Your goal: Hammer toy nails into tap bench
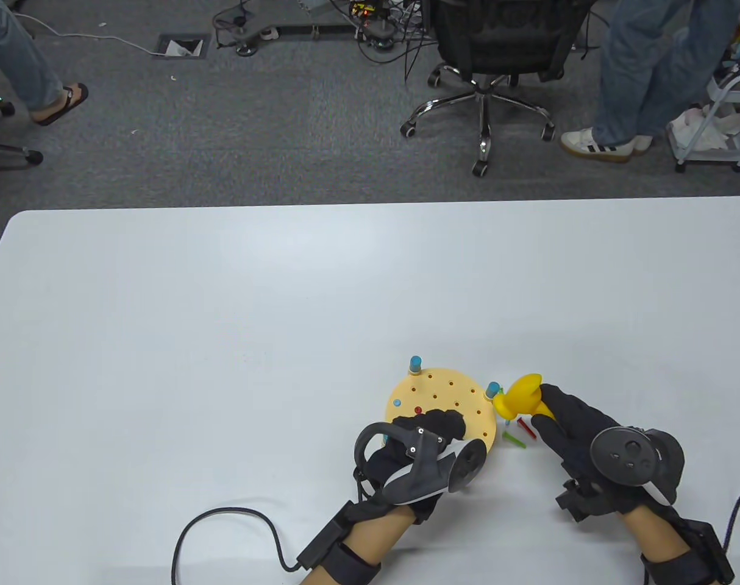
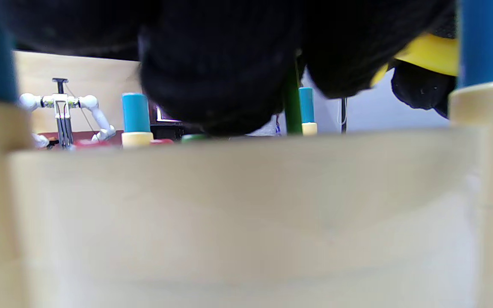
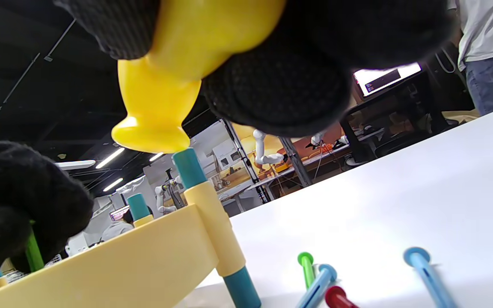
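The round yellow tap bench (image 1: 443, 396) stands on blue corner posts (image 1: 415, 364) on the white table. A blue nail head (image 1: 397, 403) and a red one (image 1: 417, 409) sit flush in its top. My left hand (image 1: 434, 421) rests on the bench's near edge and pinches a green nail (image 2: 291, 107) upright on the top; the nail also shows in the right wrist view (image 3: 34, 254). My right hand (image 1: 550, 411) grips the yellow toy hammer (image 1: 519, 396) by its handle. The hammer head (image 3: 150, 137) is right over the bench's right post (image 3: 188, 167).
Loose nails lie on the table between the bench and my right hand: a red one (image 1: 526, 428), a green one (image 1: 515, 440), and blue ones (image 3: 426, 269). An office chair (image 1: 486, 73) and people's legs stand beyond the table's far edge.
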The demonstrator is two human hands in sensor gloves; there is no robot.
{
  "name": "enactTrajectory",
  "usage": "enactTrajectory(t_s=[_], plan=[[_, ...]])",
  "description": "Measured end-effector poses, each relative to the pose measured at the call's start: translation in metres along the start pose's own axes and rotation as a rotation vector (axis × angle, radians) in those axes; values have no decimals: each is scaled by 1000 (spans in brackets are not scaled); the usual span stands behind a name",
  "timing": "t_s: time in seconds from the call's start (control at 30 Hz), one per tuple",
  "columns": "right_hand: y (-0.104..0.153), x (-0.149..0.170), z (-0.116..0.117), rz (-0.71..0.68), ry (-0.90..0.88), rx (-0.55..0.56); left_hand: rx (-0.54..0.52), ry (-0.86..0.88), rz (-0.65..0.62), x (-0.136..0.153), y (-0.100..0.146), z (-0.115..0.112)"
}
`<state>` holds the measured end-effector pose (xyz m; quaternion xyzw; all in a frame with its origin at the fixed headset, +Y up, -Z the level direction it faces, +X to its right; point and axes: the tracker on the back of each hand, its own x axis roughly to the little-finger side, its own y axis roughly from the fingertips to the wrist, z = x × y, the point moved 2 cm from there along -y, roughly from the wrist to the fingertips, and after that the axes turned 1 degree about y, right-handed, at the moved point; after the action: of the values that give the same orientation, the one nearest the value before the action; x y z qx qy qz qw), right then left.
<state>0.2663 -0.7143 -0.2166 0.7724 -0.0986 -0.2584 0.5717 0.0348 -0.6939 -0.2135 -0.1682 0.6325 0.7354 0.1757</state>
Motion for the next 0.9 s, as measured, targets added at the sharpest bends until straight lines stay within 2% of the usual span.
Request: enactTrajectory(t_s=[0.1, 0.17, 0.23, 0.27, 0.37, 0.5, 0.53, 0.57, 0.6, 0.63, 0.7, 0.73, 0.77, 0.8, 0.83, 0.9], plan=[[1, -4, 0, -33, -21, 0, -232, -31, 20, 8, 22, 29], [3, -11, 0, -84, -27, 9, -280, -73, 59, 22, 32, 39], [4, -25, 1, -160, -1, 25, -172, -80, 115, 41, 35, 33], [3, -35, 2, -211, 32, 33, -77, -45, 133, 53, 35, 22], [1, -60, 10, -329, 135, 41, 51, 71, 139, 71, 37, -6], [0, -84, 20, -425, 243, 119, 48, 178, 128, 81, 34, -20], [-1, -87, 24, -435, 247, 103, 55, 187, 132, 82, 34, -21], [-5, -91, 40, -479, 304, -106, 81, 197, 135, 83, 33, -21], [-4, -89, 40, -426, 373, -173, 95, 203, 137, 83, 32, -22], [-4, -90, 35, -448, 303, -92, 101, 208, 137, 83, 31, -22], [-3, -91, 25, -437, 279, 86, 97, 209, 134, 83, 31, -22], [-3, -91, 24, -435, 255, 102, 92, 212, 133, 83, 32, -22], [-4, -92, 33, -464, 295, -39, 92, 213, 133, 83, 32, -22], [-3, -87, 38, -371, 444, -170, 97, 217, 132, 83, 31, -22], [-1, -87, 38, -421, 365, -106, 98, 218, 131, 83, 31, -22], [0, -87, 34, -418, 265, 82, 94, 219, 130, 83, 32, -23]])
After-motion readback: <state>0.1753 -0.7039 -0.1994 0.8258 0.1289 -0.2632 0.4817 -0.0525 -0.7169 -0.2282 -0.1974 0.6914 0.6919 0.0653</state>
